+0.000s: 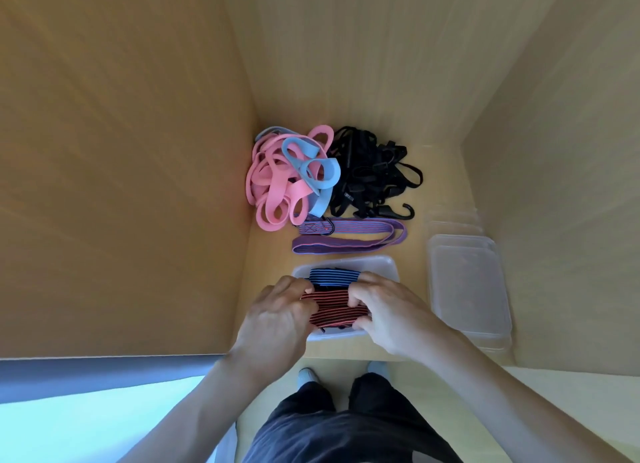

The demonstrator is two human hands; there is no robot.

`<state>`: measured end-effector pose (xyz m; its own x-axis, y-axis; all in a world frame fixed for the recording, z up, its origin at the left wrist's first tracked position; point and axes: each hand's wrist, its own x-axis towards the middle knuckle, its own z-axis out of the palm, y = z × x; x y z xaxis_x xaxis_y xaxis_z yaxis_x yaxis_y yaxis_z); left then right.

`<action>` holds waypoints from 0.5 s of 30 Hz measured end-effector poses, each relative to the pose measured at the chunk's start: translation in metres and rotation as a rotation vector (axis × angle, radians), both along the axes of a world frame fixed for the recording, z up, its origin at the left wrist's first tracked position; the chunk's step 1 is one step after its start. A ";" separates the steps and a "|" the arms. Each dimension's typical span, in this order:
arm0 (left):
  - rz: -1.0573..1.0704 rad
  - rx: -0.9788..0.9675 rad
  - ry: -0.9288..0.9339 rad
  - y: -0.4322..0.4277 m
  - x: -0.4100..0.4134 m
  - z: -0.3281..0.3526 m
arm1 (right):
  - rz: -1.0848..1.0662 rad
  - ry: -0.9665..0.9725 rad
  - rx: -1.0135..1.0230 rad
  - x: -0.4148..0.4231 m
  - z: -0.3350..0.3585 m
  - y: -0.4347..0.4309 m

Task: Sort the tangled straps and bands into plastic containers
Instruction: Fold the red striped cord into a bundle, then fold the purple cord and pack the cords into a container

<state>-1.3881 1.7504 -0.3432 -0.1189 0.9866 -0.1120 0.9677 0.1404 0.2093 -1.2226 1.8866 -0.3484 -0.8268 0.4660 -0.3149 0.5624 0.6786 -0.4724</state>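
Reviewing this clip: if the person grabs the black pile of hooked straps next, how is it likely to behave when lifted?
The black straps lie in loose, overlapping loops, so they are probably floppy and would sag from the hand. A hook pokes out of the tangle, so it would likely come up as one clump. It may also snag the purple striped strap lying close beside it.

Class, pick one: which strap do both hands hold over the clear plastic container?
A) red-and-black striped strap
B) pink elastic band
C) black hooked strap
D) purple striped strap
A: the left hand and right hand grip the red-and-black striped strap over the clear plastic container.
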 end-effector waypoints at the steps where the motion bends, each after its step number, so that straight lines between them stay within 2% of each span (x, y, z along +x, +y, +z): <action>1: 0.003 -0.002 -0.019 0.001 0.000 -0.001 | 0.002 -0.024 -0.014 -0.003 0.002 0.002; 5: 0.074 -0.014 -0.115 0.007 -0.001 -0.003 | -0.013 -0.085 -0.069 -0.014 0.006 0.008; 12: 0.111 0.055 -0.235 0.000 -0.001 -0.012 | -0.127 0.037 -0.253 0.003 -0.003 0.006; 15: 0.071 0.054 -0.241 -0.001 -0.001 -0.014 | -0.220 0.059 -0.229 0.003 -0.005 -0.001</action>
<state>-1.3888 1.7493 -0.3572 -0.1644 0.9820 -0.0925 0.8771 0.1885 0.4418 -1.2201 1.8857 -0.3536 -0.7339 0.5582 -0.3871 0.6511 0.4156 -0.6351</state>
